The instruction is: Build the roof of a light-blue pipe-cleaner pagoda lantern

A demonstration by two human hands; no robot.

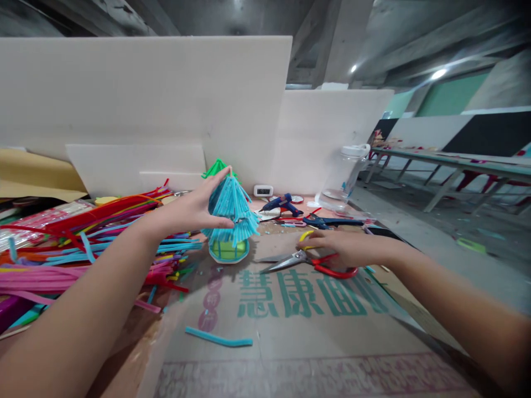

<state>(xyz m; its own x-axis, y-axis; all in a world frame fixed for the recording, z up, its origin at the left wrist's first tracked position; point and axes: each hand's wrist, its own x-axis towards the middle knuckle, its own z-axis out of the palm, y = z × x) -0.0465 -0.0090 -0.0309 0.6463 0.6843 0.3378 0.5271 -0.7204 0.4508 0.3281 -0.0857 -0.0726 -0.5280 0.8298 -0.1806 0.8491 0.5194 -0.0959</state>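
My left hand (199,205) is closed around a blue tiered tree (234,199) of fuzzy pipe cleaners, thumb in front and fingers along its far side near the top. Its base (228,250) is a green block edged in blue and white. My right hand (342,246) holds scissors (296,258) with a yellow and a red handle. Their blades are parted and point left, towards the tree's base. A cut piece of blue pipe cleaner (219,338) lies on the printed sheet in front. Behind my left fingers shows a bright green pointed top (218,166).
Bundles of coloured pipe cleaners (45,276) cover the left side. At the back stand a small digital clock (263,190), a blue glue gun (282,204) and a clear bottle (342,179). Blue-handled pliers (329,222) lie behind my right hand. White boards (145,94) wall off the back.
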